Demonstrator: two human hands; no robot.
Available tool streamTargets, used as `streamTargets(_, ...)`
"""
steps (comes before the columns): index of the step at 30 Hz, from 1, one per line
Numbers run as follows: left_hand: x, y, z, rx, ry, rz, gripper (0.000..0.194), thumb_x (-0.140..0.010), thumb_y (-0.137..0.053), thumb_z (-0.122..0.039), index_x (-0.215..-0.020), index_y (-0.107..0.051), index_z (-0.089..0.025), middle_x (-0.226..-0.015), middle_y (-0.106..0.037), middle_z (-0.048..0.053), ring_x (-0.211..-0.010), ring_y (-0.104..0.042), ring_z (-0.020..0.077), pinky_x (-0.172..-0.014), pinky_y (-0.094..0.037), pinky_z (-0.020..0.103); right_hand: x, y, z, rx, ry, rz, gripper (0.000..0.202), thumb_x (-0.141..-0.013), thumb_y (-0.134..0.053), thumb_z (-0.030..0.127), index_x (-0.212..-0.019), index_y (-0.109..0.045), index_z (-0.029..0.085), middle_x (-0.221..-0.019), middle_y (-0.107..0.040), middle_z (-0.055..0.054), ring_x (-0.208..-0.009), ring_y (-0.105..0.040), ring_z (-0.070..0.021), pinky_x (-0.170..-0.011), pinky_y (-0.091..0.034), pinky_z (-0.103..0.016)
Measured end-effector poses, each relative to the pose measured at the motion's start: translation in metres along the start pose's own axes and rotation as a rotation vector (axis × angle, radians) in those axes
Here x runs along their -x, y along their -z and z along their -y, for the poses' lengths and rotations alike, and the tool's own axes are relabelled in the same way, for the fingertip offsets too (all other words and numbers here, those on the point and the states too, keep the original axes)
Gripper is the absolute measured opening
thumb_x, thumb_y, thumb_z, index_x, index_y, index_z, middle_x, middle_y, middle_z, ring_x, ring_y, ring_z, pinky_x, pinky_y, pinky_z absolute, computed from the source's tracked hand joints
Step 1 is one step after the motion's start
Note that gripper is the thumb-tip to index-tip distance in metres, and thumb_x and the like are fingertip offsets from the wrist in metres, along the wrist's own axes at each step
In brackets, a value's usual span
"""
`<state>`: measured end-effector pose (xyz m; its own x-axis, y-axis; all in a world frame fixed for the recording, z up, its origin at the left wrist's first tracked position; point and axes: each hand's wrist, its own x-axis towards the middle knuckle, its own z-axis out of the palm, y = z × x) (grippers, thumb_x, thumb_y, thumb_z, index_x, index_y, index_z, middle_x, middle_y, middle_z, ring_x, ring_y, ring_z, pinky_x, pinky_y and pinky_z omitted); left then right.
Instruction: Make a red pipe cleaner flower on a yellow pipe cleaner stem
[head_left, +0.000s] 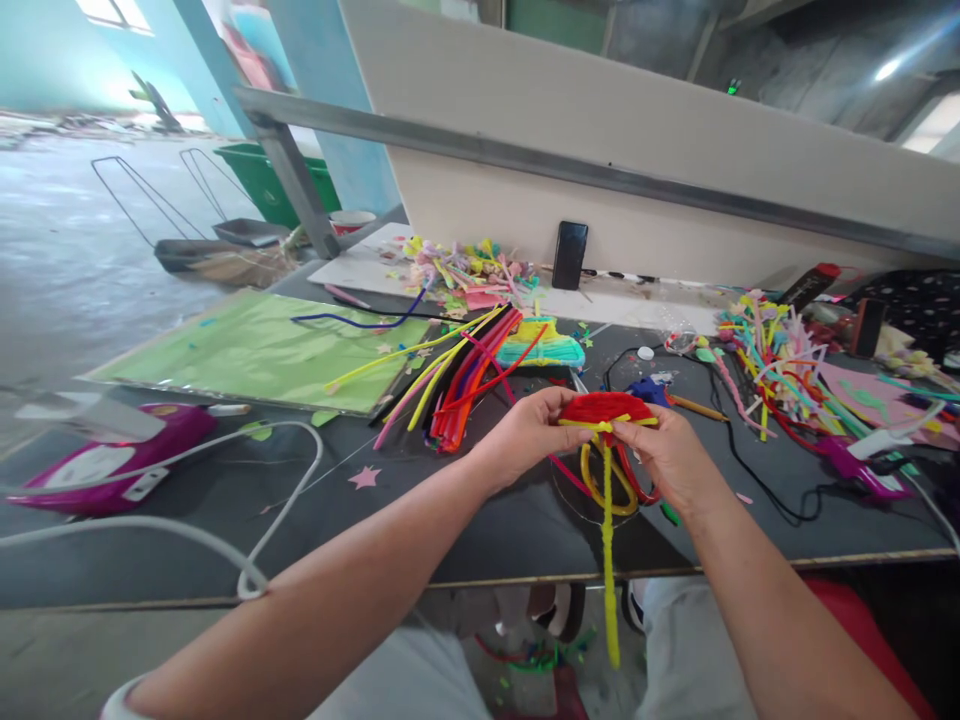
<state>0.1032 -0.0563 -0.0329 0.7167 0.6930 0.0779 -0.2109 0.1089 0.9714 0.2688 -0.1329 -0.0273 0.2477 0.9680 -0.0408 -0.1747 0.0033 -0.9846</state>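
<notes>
One fuzzy red half-round (606, 406) is held over the dark table (510, 545), long axis left to right, curved edge away from the person; one yellow stem (609, 560) points nearward from its middle. Left hand (536, 430) and right hand (670, 455) pinch its ends, fingers nearly closed. Two purple glue guns (112, 462) lie outward (one each side).

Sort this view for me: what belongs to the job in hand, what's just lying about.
Likely part of the job:
red fuzzy half-disc, held by left hand and right hand
yellow pipe cleaner hanging below it
bundle of pipe cleaners, probably stock
purple glue gun at left, perhaps

Apparently just lying about:
black phone
pink star
green bin
</notes>
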Motion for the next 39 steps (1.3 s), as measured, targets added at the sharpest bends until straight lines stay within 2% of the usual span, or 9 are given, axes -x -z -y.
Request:
streamTargets(6,0.000,0.002,0.007,-0.070,0.042,-0.015,0.028,-0.070,-0.071,-0.033,-0.084,-0.065,-0.010,-0.059,-0.056,-0.001,-0.049,-0.042,0.0050,-0.046,-0.029,0.019,0.006,-0.007,-0.001,0.013,-0.065,0.106,0.033,-0.066,-0.075,0.032,-0.097,-0.070,0.021,-0.085,-0.073,-0.004,-0.075,-0.067,-0.0220,-0.074,-0.052,-0.036)
streamTargets(12,-0.001,0.005,0.009,-0.009,0.060,0.012,0.031,-0.072,-0.069,-0.035,-0.086,-0.066,-0.008,-0.058,-0.053,-0.001,-0.046,-0.039,0.0043,-0.044,-0.026,0.020,0.002,0.010,0.003,0.096,-0.040,0.132,0.031,-0.068,-0.075,0.034,-0.094,-0.071,0.018,-0.090,-0.073,-0.006,-0.076,-0.066,-0.0192,-0.080,-0.050,-0.035)
streamTargets(16,-0.002,0.005,0.009,-0.012,0.056,-0.017,0.030,-0.070,-0.070,-0.034,-0.086,-0.065,-0.008,-0.057,-0.052,-0.002,-0.045,-0.038,0.0043,-0.043,-0.026,0.019,0.000,0.018,0.005,0.103,-0.066,0.125,0.021,-0.072,-0.072,0.035,-0.084,-0.073,0.018,-0.082,-0.073,-0.006,-0.073,-0.067,-0.0198,-0.079,-0.051,-0.036)
streamTargets(22,-0.001,0.004,0.007,-0.071,0.080,-0.067,0.029,-0.069,-0.070,-0.033,-0.084,-0.064,-0.009,-0.055,-0.053,-0.002,-0.044,-0.038,0.0045,-0.043,-0.026,0.019,0.001,0.019,0.001,0.021,-0.075,0.129,0.021,-0.074,-0.071,0.035,-0.082,-0.074,0.016,-0.076,-0.073,-0.008,-0.067,-0.068,-0.0193,-0.072,-0.052,-0.035)
streamTargets(27,-0.001,0.005,0.005,-0.065,0.088,-0.071,0.029,-0.069,-0.070,-0.033,-0.085,-0.063,-0.009,-0.055,-0.053,-0.002,-0.043,-0.038,0.0040,-0.042,-0.025,0.019,0.002,0.019,0.005,-0.001,-0.094,0.185,0.024,-0.075,-0.069,0.036,-0.088,-0.074,0.017,-0.088,-0.074,-0.009,-0.078,-0.069,-0.0218,-0.080,-0.051,-0.036)
streamTargets(30,-0.002,0.007,0.006,-0.064,0.101,-0.095,0.029,-0.068,-0.071,-0.033,-0.083,-0.063,-0.009,-0.055,-0.054,-0.002,-0.042,-0.037,0.0037,-0.041,-0.023,0.019,0.002,0.024,0.008,0.041,-0.077,0.131,0.028,-0.080,-0.063,0.043,-0.092,-0.072,0.019,-0.092,-0.073,-0.008,-0.078,-0.069,-0.0216,-0.078,-0.050,-0.035)
streamTargets(33,-0.003,0.008,0.007,-0.051,0.113,-0.095,0.028,-0.068,-0.071,-0.033,-0.082,-0.062,-0.010,-0.055,-0.054,-0.002,-0.041,-0.037,0.0035,-0.040,-0.022,0.018,0.002,0.029,0.009,0.109,-0.062,0.034,0.033,-0.081,-0.060,0.049,-0.088,-0.072,0.019,-0.085,-0.073,-0.007,-0.072,-0.068,-0.0206,-0.074,-0.051,-0.034)
streamTargets(39,-0.003,0.007,0.006,-0.027,0.129,-0.086,0.027,-0.067,-0.072,-0.032,-0.080,-0.060,-0.012,-0.054,-0.054,-0.002,-0.041,-0.036,0.0032,-0.040,-0.022,0.017,0.001,0.027,0.009,0.344,-0.010,0.012,0.026,-0.075,-0.067,0.045,-0.075,-0.069,0.018,-0.075,-0.071,-0.005,-0.066,-0.064,-0.0160,-0.064,-0.047,-0.027)
